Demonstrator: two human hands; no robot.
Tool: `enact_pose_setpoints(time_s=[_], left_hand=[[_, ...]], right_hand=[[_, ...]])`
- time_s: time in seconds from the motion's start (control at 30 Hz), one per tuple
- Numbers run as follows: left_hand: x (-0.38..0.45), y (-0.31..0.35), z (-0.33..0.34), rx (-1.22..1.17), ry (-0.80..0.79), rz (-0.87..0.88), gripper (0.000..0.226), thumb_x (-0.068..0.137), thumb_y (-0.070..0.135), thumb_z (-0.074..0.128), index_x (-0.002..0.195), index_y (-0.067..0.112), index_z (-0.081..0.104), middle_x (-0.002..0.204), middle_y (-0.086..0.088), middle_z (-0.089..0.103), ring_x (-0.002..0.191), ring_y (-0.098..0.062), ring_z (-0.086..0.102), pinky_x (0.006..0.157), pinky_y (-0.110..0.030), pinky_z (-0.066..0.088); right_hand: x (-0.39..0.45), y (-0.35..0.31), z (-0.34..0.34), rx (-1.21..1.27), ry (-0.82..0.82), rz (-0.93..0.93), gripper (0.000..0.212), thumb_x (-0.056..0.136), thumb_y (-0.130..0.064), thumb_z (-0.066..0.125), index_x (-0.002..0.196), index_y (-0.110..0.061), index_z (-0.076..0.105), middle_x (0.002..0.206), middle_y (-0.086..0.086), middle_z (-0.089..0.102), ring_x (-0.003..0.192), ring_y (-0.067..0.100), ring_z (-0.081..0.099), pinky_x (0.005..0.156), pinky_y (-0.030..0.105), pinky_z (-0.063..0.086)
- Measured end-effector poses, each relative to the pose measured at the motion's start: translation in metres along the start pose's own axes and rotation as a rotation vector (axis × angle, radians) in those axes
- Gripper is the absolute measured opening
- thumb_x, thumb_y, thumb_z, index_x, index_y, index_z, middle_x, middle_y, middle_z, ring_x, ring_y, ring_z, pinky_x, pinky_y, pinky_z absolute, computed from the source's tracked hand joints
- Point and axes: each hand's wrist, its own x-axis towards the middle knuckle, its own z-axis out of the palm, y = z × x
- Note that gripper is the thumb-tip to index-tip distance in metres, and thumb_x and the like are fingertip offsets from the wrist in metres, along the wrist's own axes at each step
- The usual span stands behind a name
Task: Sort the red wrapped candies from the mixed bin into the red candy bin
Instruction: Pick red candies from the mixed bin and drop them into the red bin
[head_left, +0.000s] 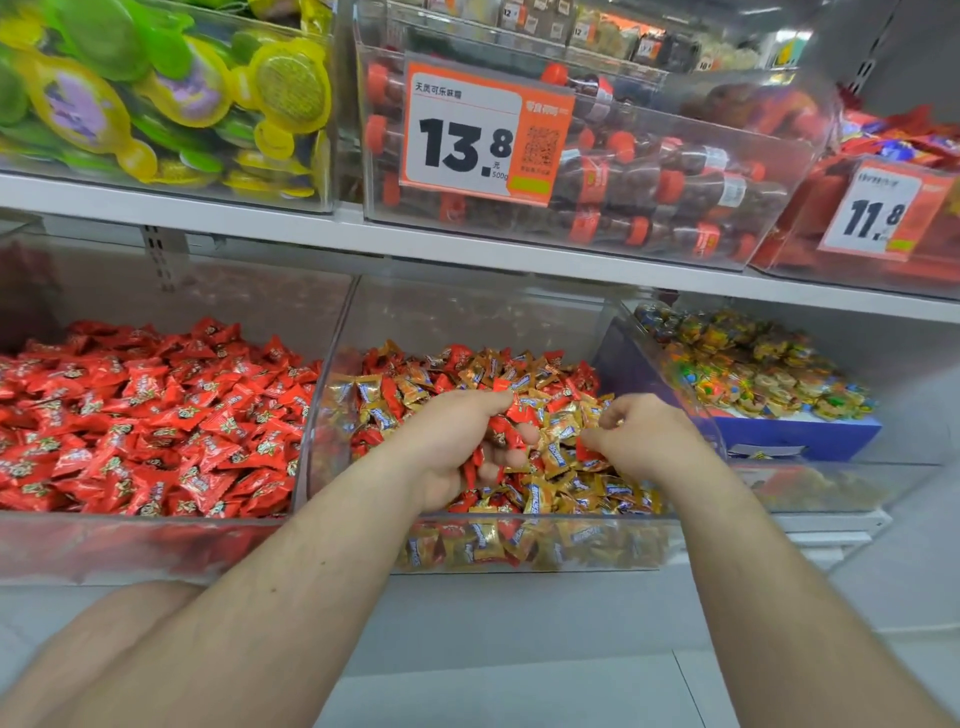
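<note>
Over the mixed candy bin, the left hand cups several red wrapped candies in curled fingers; the right hand beside it pinches one red candy.

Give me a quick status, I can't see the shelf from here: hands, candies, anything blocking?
Left hand holds several red candies over the mixed bin. Right hand pinches another. Red candy bin sits alongside, left, path open.
</note>
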Motion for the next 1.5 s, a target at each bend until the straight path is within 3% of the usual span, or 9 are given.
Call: enact_pose_setpoints(time_s=[0.1, 0.23, 0.43, 0.6, 0.93, 1.13, 1.27, 1.4, 1.5], left_hand=[[0.001, 0.0, -0.002, -0.039, 0.022, -0.016, 0.023, 0.104, 0.022, 0.045, 0.113, 0.004, 0.054, 0.08, -0.008, 0.074, 0.055, -0.016, 0.064, 0.037, -0.018, 0.032], [-0.001, 0.007, -0.009, -0.178, 0.013, -0.029, 0.022, 0.102, 0.024, 0.045, 0.104, 0.005, 0.056, 0.086, -0.011, 0.075, 0.061, -0.021, 0.068, 0.036, -0.017, 0.035], [-0.015, 0.025, -0.029, -0.397, -0.105, -0.05, 0.023, 0.099, 0.027, 0.044, 0.092, 0.009, 0.057, 0.089, -0.012, 0.073, 0.064, -0.024, 0.067, 0.037, -0.015, 0.037], [-0.04, 0.043, -0.063, -0.518, -0.183, -0.025, 0.023, 0.091, 0.025, 0.047, 0.088, 0.007, 0.061, 0.092, -0.01, 0.07, 0.068, -0.024, 0.068, 0.034, -0.012, 0.035], [-0.084, 0.05, -0.173, -0.616, 0.071, 0.106, 0.021, 0.093, 0.022, 0.045, 0.095, 0.009, 0.062, 0.096, -0.01, 0.073, 0.075, -0.029, 0.072, 0.043, -0.018, 0.05], [-0.088, 0.042, -0.209, -0.573, 0.259, 0.113, 0.03, 0.095, 0.026, 0.042, 0.114, 0.006, 0.054, 0.124, -0.018, 0.064, 0.104, -0.036, 0.059, 0.072, -0.041, 0.056], [-0.09, 0.039, -0.217, -0.542, 0.32, 0.11, 0.04, 0.096, 0.038, 0.04, 0.114, 0.006, 0.056, 0.116, -0.015, 0.064, 0.087, -0.028, 0.061, 0.079, -0.041, 0.045], [-0.093, 0.042, -0.224, -0.594, 0.381, 0.157, 0.052, 0.096, 0.043, 0.039, 0.13, 0.006, 0.052, 0.117, -0.015, 0.063, 0.058, -0.015, 0.041, 0.06, -0.031, 0.036], [-0.095, 0.043, -0.227, -0.56, 0.38, 0.165, 0.059, 0.097, 0.047, 0.033, 0.14, 0.01, 0.049, 0.135, -0.015, 0.057, 0.109, -0.024, 0.058, 0.099, -0.042, 0.036]], right_hand=[[0.006, -0.002, 0.012, -0.17, -0.069, 0.028, 0.046, 0.072, -0.056, 0.073, 0.1, -0.02, 0.062, 0.101, 0.003, 0.066, 0.094, 0.025, 0.062, 0.083, 0.038, 0.055], [0.01, -0.002, 0.008, -0.084, -0.002, -0.004, 0.033, 0.074, -0.048, 0.077, 0.081, -0.019, 0.065, 0.085, 0.003, 0.07, 0.083, 0.024, 0.064, 0.078, 0.039, 0.057], [-0.012, -0.017, -0.014, 0.873, -0.117, -0.014, 0.024, 0.093, -0.028, 0.066, 0.08, -0.008, 0.065, 0.06, 0.002, 0.054, 0.046, 0.012, 0.038, 0.043, 0.022, 0.029], [-0.036, -0.057, -0.017, 1.309, -0.395, 0.033, 0.016, 0.094, -0.026, 0.061, 0.084, -0.015, 0.061, 0.06, 0.001, 0.056, 0.042, 0.008, 0.045, 0.036, 0.016, 0.038], [-0.074, -0.154, 0.009, 1.362, -0.693, 0.08, 0.018, 0.09, -0.024, 0.064, 0.078, -0.012, 0.06, 0.059, 0.002, 0.052, 0.038, 0.005, 0.038, 0.03, 0.011, 0.027], [-0.087, -0.213, 0.014, 1.225, -0.744, 0.035, 0.016, 0.092, -0.026, 0.064, 0.086, -0.011, 0.063, 0.064, 0.005, 0.055, 0.036, 0.007, 0.042, 0.03, 0.013, 0.031], [-0.088, -0.239, 0.02, 1.26, -0.752, 0.064, 0.032, 0.094, -0.034, 0.06, 0.109, -0.006, 0.062, 0.093, 0.013, 0.052, 0.057, 0.017, 0.051, 0.041, 0.022, 0.043], [-0.083, -0.245, 0.025, 1.39, -0.844, 0.105, 0.063, 0.093, -0.044, 0.057, 0.139, -0.003, 0.043, 0.129, 0.025, 0.044, 0.114, 0.026, 0.056, 0.089, 0.041, 0.053], [-0.083, -0.242, 0.026, 1.394, -0.884, 0.112, 0.076, 0.093, -0.05, 0.051, 0.153, -0.01, 0.027, 0.156, 0.033, 0.014, 0.144, 0.043, 0.024, 0.113, 0.056, 0.026]])
